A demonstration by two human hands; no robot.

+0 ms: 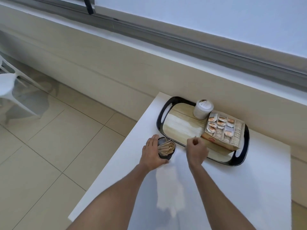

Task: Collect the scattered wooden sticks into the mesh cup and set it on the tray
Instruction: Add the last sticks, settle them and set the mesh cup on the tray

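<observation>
free: bare left half of my tray (178,125) | blocked: jar (203,109) and tea-bag box (224,132) fill its right half | open counter (232,188) near me | mesh cup (166,151) just beside tray's near-left rim

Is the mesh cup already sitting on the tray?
No, the mesh cup stands on the white table beside the tray, held by the left hand.
</observation>
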